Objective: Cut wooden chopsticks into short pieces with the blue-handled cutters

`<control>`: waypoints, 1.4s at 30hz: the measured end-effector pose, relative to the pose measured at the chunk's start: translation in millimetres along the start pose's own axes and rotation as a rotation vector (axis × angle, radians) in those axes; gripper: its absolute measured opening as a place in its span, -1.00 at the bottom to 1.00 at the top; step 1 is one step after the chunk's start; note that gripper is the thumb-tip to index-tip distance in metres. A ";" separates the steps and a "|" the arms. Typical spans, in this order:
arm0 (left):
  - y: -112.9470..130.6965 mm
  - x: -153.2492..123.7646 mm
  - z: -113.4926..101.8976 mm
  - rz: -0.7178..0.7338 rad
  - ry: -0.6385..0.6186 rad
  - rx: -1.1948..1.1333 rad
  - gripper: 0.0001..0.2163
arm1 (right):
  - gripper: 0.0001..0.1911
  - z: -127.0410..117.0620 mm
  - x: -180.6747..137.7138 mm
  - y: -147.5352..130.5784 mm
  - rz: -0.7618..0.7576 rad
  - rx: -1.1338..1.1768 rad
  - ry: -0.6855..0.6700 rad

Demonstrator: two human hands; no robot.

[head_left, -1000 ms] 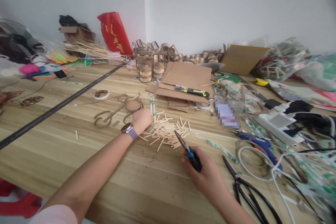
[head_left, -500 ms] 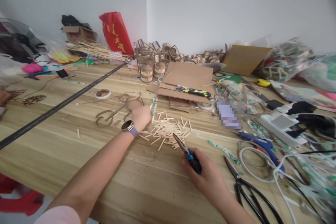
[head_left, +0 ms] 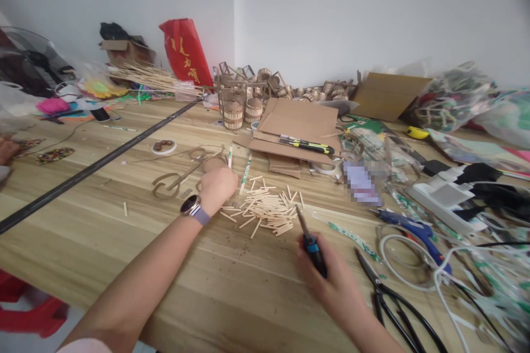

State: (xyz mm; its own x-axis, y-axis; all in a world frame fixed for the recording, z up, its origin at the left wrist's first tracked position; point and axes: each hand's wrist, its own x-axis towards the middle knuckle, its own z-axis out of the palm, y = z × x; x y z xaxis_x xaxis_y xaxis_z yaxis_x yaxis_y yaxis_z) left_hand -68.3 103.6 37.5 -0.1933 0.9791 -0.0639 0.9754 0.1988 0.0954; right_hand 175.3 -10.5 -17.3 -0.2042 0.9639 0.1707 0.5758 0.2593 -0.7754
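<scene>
My left hand [head_left: 218, 188], wearing a watch, is closed beside a pile of short wooden sticks [head_left: 267, 207]. A narrow white printed strip [head_left: 230, 156] sticks up from its fingers; their grip is partly hidden. A similar green-and-white strip [head_left: 245, 174] lies just to the right. Brown curled strips and rings [head_left: 165, 185] are left of this hand. My right hand [head_left: 327, 267] is wrapped round pliers [head_left: 313, 251] with black-and-blue handles, their slim jaws pointing up toward the pile's right edge. Large black-handled scissors [head_left: 389, 298] lie to the right of that hand.
Cardboard sheets [head_left: 298, 124] bear a yellow-black utility knife [head_left: 308, 146]. Small slatted baskets [head_left: 233, 115] stand behind. At right are a blue glue gun [head_left: 409, 225], a power strip [head_left: 445, 204] and tangled cables. A long dark bar [head_left: 103, 162] crosses the left side. Another person's hand [head_left: 7, 150] shows far left.
My left hand has shifted slightly left, and the white strip at its fingers has moved with it, away from the other strip. My right hand has drawn the pliers right, off the pile.
</scene>
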 end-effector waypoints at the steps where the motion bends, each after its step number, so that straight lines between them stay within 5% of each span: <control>1: -1.3 -9.1 -3.1 0.009 0.033 0.007 -0.67 | -0.75 -0.9 -0.6 1.6 0.010 0.048 0.031; 3: -2.4 -31.4 -6.3 0.069 0.081 0.011 -0.67 | -0.70 -3.6 -0.7 5.1 0.029 0.151 0.107; 5: 0.2 -57.8 -3.4 0.306 0.086 -0.072 -0.67 | -0.71 -6.9 0.7 9.0 0.050 0.250 0.210; 11: 22.8 -126.9 25.6 0.730 -0.233 -0.360 -0.81 | -0.59 -15.8 11.9 12.7 0.319 0.742 0.408; 17: 27.4 -135.5 38.0 0.712 -0.364 -0.562 -0.81 | -0.57 -23.1 21.2 4.0 0.336 1.011 0.436; 29: 24.1 -138.7 51.4 0.775 -0.289 -0.604 -0.71 | -0.53 -10.4 11.7 7.7 0.453 0.765 0.471; 38: 27.3 -136.0 51.4 0.646 -0.248 -0.757 -0.71 | -0.45 27.7 -13.7 -20.7 0.338 0.483 0.084; 42: 29.1 -134.6 52.9 0.599 -0.299 -0.793 -0.71 | -0.45 15.0 -4.2 -13.6 0.369 0.453 0.120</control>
State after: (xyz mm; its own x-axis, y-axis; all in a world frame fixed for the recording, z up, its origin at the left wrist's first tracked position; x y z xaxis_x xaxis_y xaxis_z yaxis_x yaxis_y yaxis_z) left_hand -8.3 -24.8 -3.7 0.4403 0.8975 -0.0240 0.5321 -0.2394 0.8121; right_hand 156.4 -19.0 -16.6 0.0510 0.9923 -0.1124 0.1913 -0.1202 -0.9741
